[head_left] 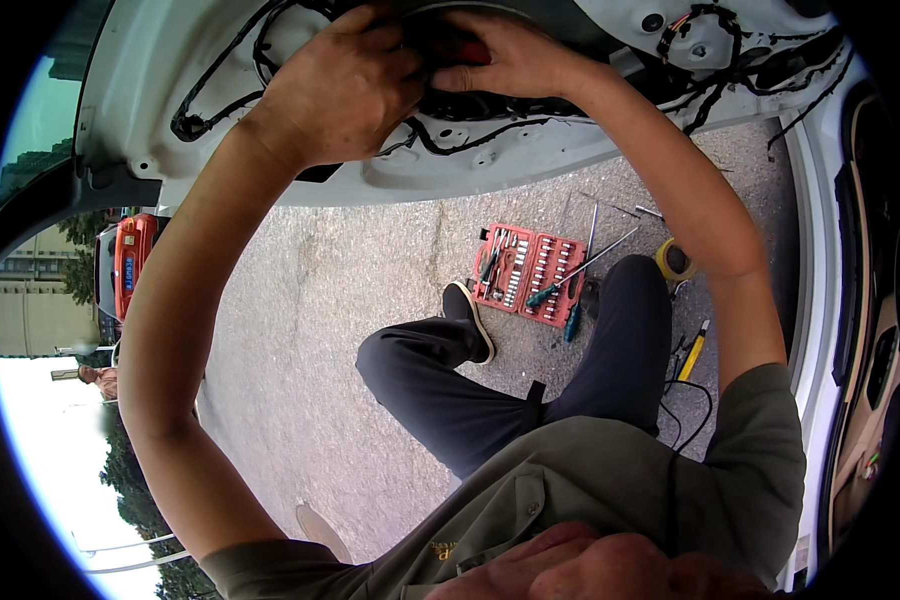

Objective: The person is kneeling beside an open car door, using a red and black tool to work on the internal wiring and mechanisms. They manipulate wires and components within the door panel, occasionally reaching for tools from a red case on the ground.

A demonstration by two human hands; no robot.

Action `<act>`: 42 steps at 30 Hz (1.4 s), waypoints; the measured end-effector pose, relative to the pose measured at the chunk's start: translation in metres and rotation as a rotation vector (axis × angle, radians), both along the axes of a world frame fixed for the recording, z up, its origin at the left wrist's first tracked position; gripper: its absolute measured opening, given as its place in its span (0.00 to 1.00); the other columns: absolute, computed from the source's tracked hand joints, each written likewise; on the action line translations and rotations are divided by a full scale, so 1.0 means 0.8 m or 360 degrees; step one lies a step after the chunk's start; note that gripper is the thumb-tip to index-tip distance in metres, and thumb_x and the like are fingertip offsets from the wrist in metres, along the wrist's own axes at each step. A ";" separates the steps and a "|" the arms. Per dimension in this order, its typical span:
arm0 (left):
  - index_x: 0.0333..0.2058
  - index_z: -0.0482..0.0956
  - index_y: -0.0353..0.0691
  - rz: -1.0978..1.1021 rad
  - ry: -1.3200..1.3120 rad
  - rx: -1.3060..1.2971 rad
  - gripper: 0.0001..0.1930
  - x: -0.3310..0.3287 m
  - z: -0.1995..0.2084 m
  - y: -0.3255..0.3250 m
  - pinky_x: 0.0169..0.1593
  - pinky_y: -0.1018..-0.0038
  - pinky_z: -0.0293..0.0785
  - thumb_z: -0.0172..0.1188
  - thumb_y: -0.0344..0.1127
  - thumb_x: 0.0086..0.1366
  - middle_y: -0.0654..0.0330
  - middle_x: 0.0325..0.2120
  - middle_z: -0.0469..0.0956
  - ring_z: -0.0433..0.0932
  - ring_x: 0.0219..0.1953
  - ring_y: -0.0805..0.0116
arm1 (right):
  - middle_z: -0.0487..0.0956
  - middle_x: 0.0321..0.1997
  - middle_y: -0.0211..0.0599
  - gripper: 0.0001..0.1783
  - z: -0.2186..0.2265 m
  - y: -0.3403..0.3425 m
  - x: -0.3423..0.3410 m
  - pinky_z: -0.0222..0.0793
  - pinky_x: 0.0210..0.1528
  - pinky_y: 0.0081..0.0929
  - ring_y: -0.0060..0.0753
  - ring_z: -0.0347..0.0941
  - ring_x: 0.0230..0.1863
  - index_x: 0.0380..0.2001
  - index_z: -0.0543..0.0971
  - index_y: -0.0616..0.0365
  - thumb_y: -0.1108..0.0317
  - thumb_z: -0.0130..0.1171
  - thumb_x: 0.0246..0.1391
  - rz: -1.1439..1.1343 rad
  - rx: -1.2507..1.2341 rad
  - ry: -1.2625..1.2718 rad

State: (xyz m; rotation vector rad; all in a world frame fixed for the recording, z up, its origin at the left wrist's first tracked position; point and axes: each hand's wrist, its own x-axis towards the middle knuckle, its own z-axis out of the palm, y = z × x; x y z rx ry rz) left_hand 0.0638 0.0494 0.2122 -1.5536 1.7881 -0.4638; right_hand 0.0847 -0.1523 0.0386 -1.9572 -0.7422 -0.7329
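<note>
Right hand (500, 52) is gripping a shadowed red object (474, 52), likely steadying it; left hand (348, 85) is curling at white metal car panel (380, 180), grip hidden.

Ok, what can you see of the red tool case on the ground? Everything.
The tool case is red, plastic-looking, open, its two halves side by side on the rough grey ground. Rows of small silver sockets sit in both halves; longer dark-handled tools share the left one. A green-handled screwdriver lies slantwise over the right half. Neither the left hand nor the right hand touches it.
</note>
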 end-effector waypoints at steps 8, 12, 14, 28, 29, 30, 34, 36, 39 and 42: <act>0.29 0.83 0.45 0.0274 -0.0087 -0.0042 0.07 0.009 -0.032 -0.001 0.54 0.65 0.68 0.59 0.39 0.59 0.62 0.23 0.80 0.79 0.36 0.64 | 0.79 0.60 0.47 0.35 -0.045 0.007 0.016 0.69 0.64 0.42 0.52 0.75 0.61 0.61 0.76 0.53 0.38 0.56 0.64 -0.0120 -0.0012 0.0028; 0.31 0.84 0.45 0.0523 -0.0231 0.0089 0.07 0.013 -0.043 -0.006 0.51 0.67 0.68 0.59 0.37 0.58 0.60 0.22 0.81 0.80 0.34 0.63 | 0.80 0.61 0.43 0.35 -0.036 0.015 0.013 0.69 0.64 0.38 0.49 0.75 0.62 0.61 0.77 0.48 0.36 0.58 0.61 0.0030 -0.0331 0.0245; 0.34 0.84 0.44 0.0584 -0.0260 0.0138 0.09 0.013 -0.044 -0.005 0.51 0.66 0.68 0.58 0.37 0.57 0.59 0.22 0.82 0.81 0.34 0.62 | 0.80 0.61 0.41 0.36 -0.025 0.022 0.015 0.68 0.65 0.38 0.48 0.75 0.63 0.62 0.77 0.47 0.36 0.59 0.60 0.0200 -0.0450 0.0575; 0.38 0.83 0.35 -0.0065 0.0446 -0.1977 0.11 -0.105 -0.071 0.093 0.42 0.69 0.79 0.61 0.21 0.55 0.55 0.33 0.85 0.83 0.35 0.58 | 0.83 0.51 0.50 0.23 -0.040 0.013 0.021 0.71 0.59 0.35 0.48 0.79 0.52 0.54 0.81 0.60 0.54 0.50 0.68 0.0012 -0.0250 0.0780; 0.41 0.81 0.28 0.0261 0.0663 -0.2250 0.08 -0.140 -0.097 0.137 0.43 0.70 0.79 0.54 0.21 0.66 0.48 0.35 0.85 0.83 0.37 0.62 | 0.84 0.50 0.52 0.23 -0.008 0.024 0.005 0.71 0.59 0.36 0.50 0.80 0.52 0.53 0.81 0.62 0.56 0.52 0.66 -0.0027 -0.0487 0.0876; 0.41 0.81 0.28 0.0450 0.0698 -0.2394 0.09 -0.165 -0.121 0.173 0.40 0.72 0.78 0.52 0.22 0.69 0.48 0.35 0.84 0.81 0.36 0.66 | 0.84 0.48 0.54 0.22 0.013 0.030 -0.008 0.72 0.59 0.36 0.52 0.80 0.51 0.52 0.82 0.63 0.58 0.54 0.64 -0.0099 -0.0735 0.0971; 0.40 0.84 0.33 0.1288 0.0832 -0.2740 0.07 -0.228 -0.191 0.278 0.42 0.75 0.77 0.59 0.25 0.67 0.55 0.31 0.85 0.84 0.35 0.68 | 0.85 0.40 0.52 0.17 0.025 0.021 -0.018 0.75 0.51 0.41 0.54 0.81 0.45 0.41 0.86 0.61 0.64 0.57 0.52 -0.0445 -0.0590 0.0570; 0.41 0.84 0.34 0.1510 0.0947 -0.2913 0.07 -0.260 -0.202 0.312 0.42 0.75 0.76 0.59 0.26 0.68 0.56 0.31 0.85 0.83 0.35 0.70 | 0.84 0.34 0.50 0.15 0.058 0.026 -0.006 0.75 0.45 0.37 0.45 0.81 0.38 0.38 0.85 0.63 0.66 0.56 0.53 -0.0380 -0.0324 0.0538; 0.44 0.84 0.33 0.1740 0.1150 -0.3043 0.10 -0.270 -0.219 0.328 0.38 0.77 0.75 0.59 0.31 0.71 0.59 0.32 0.84 0.81 0.34 0.75 | 0.82 0.26 0.46 0.12 0.077 0.058 0.030 0.73 0.35 0.34 0.35 0.79 0.28 0.34 0.84 0.67 0.70 0.55 0.53 -0.0040 -0.0210 0.0330; 0.45 0.84 0.33 0.1881 0.1470 -0.3092 0.11 -0.243 -0.238 0.302 0.38 0.77 0.75 0.58 0.33 0.71 0.60 0.32 0.84 0.80 0.34 0.76 | 0.86 0.41 0.49 0.15 0.094 0.078 0.074 0.75 0.46 0.34 0.37 0.80 0.40 0.43 0.84 0.66 0.72 0.62 0.51 0.0037 -0.0958 0.0891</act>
